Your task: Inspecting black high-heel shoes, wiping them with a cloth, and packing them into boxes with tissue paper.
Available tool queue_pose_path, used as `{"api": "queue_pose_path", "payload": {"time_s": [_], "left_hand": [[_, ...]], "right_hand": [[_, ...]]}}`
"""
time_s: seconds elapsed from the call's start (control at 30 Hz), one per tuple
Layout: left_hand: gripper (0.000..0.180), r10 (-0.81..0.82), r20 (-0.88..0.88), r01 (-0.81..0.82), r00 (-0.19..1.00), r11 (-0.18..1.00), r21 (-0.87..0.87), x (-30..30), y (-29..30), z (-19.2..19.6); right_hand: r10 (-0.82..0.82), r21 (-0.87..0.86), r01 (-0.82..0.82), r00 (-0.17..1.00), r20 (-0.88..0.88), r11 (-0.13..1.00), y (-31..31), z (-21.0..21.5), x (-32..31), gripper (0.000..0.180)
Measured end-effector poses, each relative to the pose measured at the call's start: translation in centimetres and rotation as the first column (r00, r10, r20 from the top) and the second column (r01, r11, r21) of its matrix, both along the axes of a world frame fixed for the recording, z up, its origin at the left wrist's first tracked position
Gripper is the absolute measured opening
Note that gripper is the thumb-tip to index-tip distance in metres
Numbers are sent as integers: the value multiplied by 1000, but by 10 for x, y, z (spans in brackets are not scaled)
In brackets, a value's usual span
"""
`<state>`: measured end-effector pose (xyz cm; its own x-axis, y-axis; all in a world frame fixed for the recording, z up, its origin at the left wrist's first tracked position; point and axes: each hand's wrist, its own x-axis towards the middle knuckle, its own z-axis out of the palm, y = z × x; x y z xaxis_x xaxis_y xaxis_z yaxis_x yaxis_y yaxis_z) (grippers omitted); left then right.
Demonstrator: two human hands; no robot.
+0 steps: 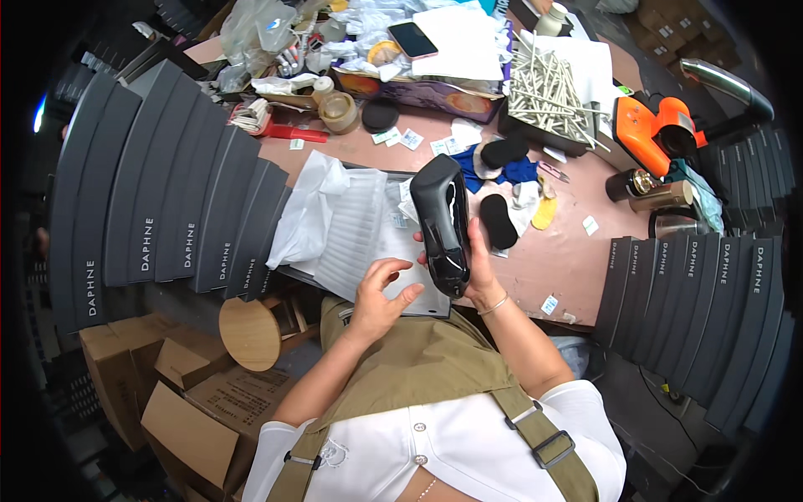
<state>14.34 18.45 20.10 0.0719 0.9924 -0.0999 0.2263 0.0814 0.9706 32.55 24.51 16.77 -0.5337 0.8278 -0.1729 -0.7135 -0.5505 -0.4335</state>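
Observation:
A glossy black shoe (437, 213) is held upright over the table's near edge. My right hand (479, 272) grips its lower end, with the fingers wrapped round the side. My left hand (381, 299) hangs just left of the shoe, fingers apart and holding nothing. Beneath and behind them lies an open dark shoebox (431, 308). White tissue paper (305, 209) and a ribbed white wrapping sheet (355, 230) spill over the box's left side. Black oval pads (498, 222) and a blue cloth (523, 172) lie right of the shoe.
Stacked dark shoeboxes (159, 184) flank the left side, and another row (686, 293) stands right. Behind are a tray of white sticks (544, 88), a phone (413, 39), tape (339, 111) and an orange tool (642, 134). Cardboard cartons (192, 435) and a round stool (250, 335) sit lower left.

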Motion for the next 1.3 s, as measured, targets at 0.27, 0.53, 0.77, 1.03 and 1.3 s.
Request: {"api": "queue_pose_path", "payload": {"time_s": [0.27,0.53,0.77,1.03,1.3], "left_hand": [[36,-37,49,36,998,999,12,13,4,3],[51,99,152,-117,983,987,113,9,-2,-9],[66,367,802,252,472,815,-521,-12,8,-26],[32,622,648,-197,440,771,-606,-4,31,30],[40,642,629,-191,440,751,-632,-16,30,13]], "right_hand": [[-87,-169,73,993,-76,983,-10,2,-13,77],[-65,-234,45,995,-82,971,-11,5,-20,74],[295,64,-633,445,845,772,-5,10,-15,66],[-539,283,-493,-520,663,823,29,-87,100,45],[-698,814,-543,502,511,205,-6,85,1,48]]}}
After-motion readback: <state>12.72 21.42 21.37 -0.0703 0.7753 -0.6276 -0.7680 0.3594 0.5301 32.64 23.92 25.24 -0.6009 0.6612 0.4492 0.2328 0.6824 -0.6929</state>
